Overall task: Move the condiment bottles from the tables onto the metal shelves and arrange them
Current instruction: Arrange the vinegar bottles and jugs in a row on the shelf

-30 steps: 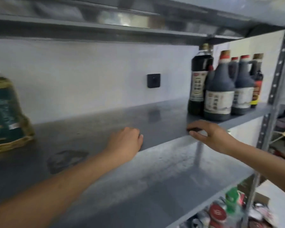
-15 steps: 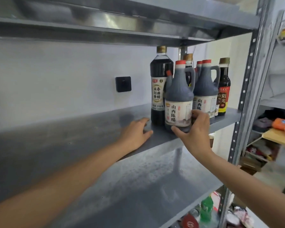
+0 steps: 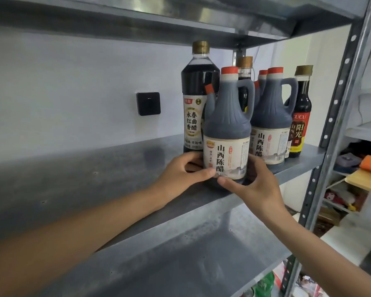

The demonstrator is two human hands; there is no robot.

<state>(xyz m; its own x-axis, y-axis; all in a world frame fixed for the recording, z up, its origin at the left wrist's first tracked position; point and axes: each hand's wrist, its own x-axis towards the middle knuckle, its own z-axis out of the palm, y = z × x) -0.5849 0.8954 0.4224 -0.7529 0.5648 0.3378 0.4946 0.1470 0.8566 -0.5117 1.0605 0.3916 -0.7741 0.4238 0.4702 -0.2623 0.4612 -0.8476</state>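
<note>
A dark vinegar jug (image 3: 227, 129) with a red cap, a handle and a cream label stands at the front edge of the grey metal shelf (image 3: 94, 179). My left hand (image 3: 180, 174) grips its base from the left and my right hand (image 3: 255, 185) grips it from the right, thumbs meeting in front. Behind it stand a tall dark bottle (image 3: 196, 93) with a gold cap, a second jug (image 3: 272, 125) of the same kind, and a slim dark bottle (image 3: 300, 116) with a red label. More bottles are partly hidden at the back.
A black wall socket (image 3: 148, 103) sits on the white wall left of the bottles. A perforated steel upright (image 3: 334, 125) bounds the shelf on the right. Another shelf board (image 3: 180, 264) runs below, with packaged goods (image 3: 266, 284) under it. A neighbouring rack (image 3: 364, 179) holds clutter.
My left hand slid right along the shelf and took hold of the front jug's base. My right hand closed round its other side. The view has moved closer to the bottles.
</note>
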